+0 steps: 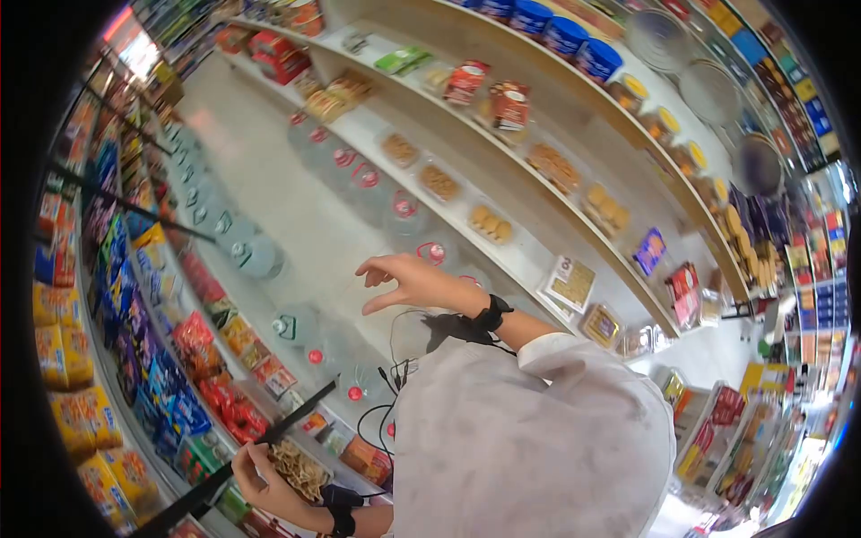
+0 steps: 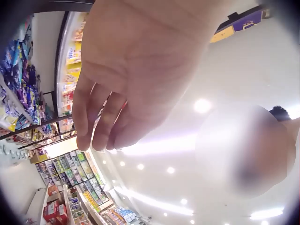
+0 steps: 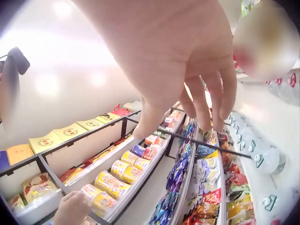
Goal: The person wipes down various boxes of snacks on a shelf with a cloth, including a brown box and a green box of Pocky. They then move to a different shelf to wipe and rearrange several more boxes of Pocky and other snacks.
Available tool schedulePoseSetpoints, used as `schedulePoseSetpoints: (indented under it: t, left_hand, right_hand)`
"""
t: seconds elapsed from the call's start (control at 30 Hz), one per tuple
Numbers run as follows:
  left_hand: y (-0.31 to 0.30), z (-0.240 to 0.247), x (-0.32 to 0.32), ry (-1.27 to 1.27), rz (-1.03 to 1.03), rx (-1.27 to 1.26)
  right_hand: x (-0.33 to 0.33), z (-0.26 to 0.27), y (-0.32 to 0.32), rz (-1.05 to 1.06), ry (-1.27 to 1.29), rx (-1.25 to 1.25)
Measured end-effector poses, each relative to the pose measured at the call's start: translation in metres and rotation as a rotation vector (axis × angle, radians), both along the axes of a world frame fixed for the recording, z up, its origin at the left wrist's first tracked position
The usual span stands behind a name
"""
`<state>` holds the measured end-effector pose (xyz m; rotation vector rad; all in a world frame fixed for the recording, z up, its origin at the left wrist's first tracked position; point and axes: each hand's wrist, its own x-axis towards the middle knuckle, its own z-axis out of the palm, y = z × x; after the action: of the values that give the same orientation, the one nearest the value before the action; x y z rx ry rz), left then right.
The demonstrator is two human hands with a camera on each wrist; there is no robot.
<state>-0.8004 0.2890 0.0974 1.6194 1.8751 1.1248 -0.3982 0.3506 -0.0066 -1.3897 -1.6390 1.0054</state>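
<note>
- While the right hand (image 1: 413, 282) hung over the aisle floor (image 1: 260, 161), its grip was released, thumb apart from the fingers.
- Near the left hand (image 1: 278, 489), pale brown dried snacks (image 1: 301, 468) lay heaped on the rack, thin and curled in shape; whether fingers touched them could not be told. That grip was released too, fingers loosely bent.
- Big clear bottles with red caps (image 1: 405, 206) stood on the floor along the white shelves (image 1: 527, 255), while clear bottles with green handles (image 1: 256, 255) lined the rack's side.
- Clear packs of round golden biscuits (image 1: 491, 224) sat on the lowest visible white shelf.
</note>
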Motion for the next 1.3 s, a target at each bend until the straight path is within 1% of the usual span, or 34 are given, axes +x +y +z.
schedulePoseSetpoints:
  t: [0.07,0.1,0.13,0.17,0.2,0.23,0.27,0.3,0.33,0.4,0.43,0.47,0.5,0.53,0.57,0.6,0.63,0.73,0.8,0.83,0.9,0.97,1.03,1.07,1.13,1.17,1.2,1.23,1.27,1.3]
  left_hand:
    - [0.023,-0.026,-0.016,-0.125,-0.037,-0.005]
    - [0.02,-0.037,-0.018,-0.162,-0.033,0.001]
    - [0.03,-0.05,-0.023,-0.131,-0.109,0.075]
    - [0.039,-0.052,-0.025,0.011,-0.219,0.11]
    - [0.041,-0.031,0.007,0.044,-0.289,0.201]
    - [0.052,-0.043,0.005,0.076,-0.297,0.224]
    - [0.057,-0.044,0.018,0.108,-0.288,0.234]
    - [0.055,-0.044,0.021,0.082,-0.325,0.181]
    - [0.058,-0.045,0.023,0.068,-0.377,0.143]
    - [0.065,-0.048,0.022,0.142,-0.469,0.156]
    - [0.069,-0.047,0.024,0.181,-0.509,0.17]
    - [0.066,-0.046,0.026,0.054,-0.48,0.083]
    - [0.063,-0.07,-0.001,-0.042,-0.384,-0.068]
    - [0.059,-0.094,-0.028,-0.14,-0.274,-0.209]
    - [0.062,-0.144,-0.08,-0.206,-0.099,-0.412]
    - [0.064,-0.134,-0.07,-0.156,-0.139,-0.308]
    - [0.061,-0.112,-0.049,-0.103,-0.177,-0.209]
    - [0.057,-0.039,0.014,-0.016,-0.307,-0.044]
    - [0.056,-0.026,0.023,-0.051,-0.284,-0.063]
    - [0.057,-0.03,0.022,-0.09,-0.277,-0.065]
    - [0.059,-0.033,0.021,-0.052,-0.268,-0.108]
    - [0.059,-0.036,0.026,-0.021,-0.247,-0.132]
    - [0.061,-0.041,0.042,-0.131,-0.224,-0.112]
    - [0.054,-0.041,0.048,-0.184,-0.174,-0.097]
    - [0.05,-0.027,0.075,-0.113,0.05,-0.221]
    - [0.044,-0.011,0.084,0.031,0.008,-0.247]
    - [0.04,-0.016,0.088,0.28,-0.002,-0.154]
    - [0.033,-0.028,0.089,0.258,0.003,-0.121]
    - [0.023,-0.017,0.098,0.224,-0.013,-0.124]
    - [0.012,-0.023,0.099,0.169,0.021,-0.126]
  right_hand:
    - [0.009,0.002,-0.016,-0.129,-0.019,-0.009]
    - [0.027,-0.002,-0.035,-0.192,-0.017,0.0]
    - [0.025,-0.007,-0.05,-0.241,-0.006,-0.008]
    - [0.025,-0.004,-0.069,-0.292,-0.077,-0.069]
    - [0.034,0.0,-0.075,-0.333,-0.166,-0.102]
    - [0.039,0.002,-0.074,-0.316,-0.126,-0.174]
    - [0.046,0.001,-0.085,-0.316,-0.093,-0.27]
    - [0.049,0.001,-0.101,-0.339,-0.045,-0.38]
    - [0.051,-0.001,-0.109,-0.356,-0.05,-0.363]
    - [0.044,0.001,-0.109,-0.395,-0.047,-0.321]
    - [0.045,0.003,-0.106,-0.381,-0.052,-0.315]
    - [0.047,0.006,-0.104,-0.366,-0.055,-0.312]
    - [0.049,0.01,-0.099,-0.345,-0.06,-0.306]
    - [0.051,0.014,-0.092,-0.368,-0.096,-0.28]
    - [0.053,0.019,-0.085,-0.389,-0.131,-0.253]
    - [0.056,0.023,-0.077,-0.407,-0.167,-0.228]
    - [0.061,0.024,-0.069,-0.409,-0.172,-0.223]
    - [0.082,0.026,-0.043,-0.412,-0.202,-0.21]
    - [0.093,0.026,-0.026,-0.404,-0.24,-0.195]
    - [0.097,0.025,-0.019,-0.41,-0.229,-0.146]
    - [0.107,0.022,-0.005,-0.413,-0.206,-0.047]
    - [0.122,0.013,0.011,-0.383,-0.158,-0.101]
    - [0.14,-0.001,0.026,-0.351,-0.159,-0.121]
    - [0.145,-0.01,0.034,-0.307,-0.177,-0.114]
    - [0.159,-0.033,0.049,-0.214,-0.176,0.01]
    - [0.17,-0.064,0.059,-0.207,-0.087,-0.011]
    - [0.153,-0.017,0.061,-0.149,0.056,-0.107]
    - [0.169,-0.06,0.071,-0.166,0.188,-0.165]
    - [0.164,-0.044,0.085,-0.125,-0.037,-0.217]
    - [0.166,-0.065,0.093,-0.061,-0.009,-0.217]
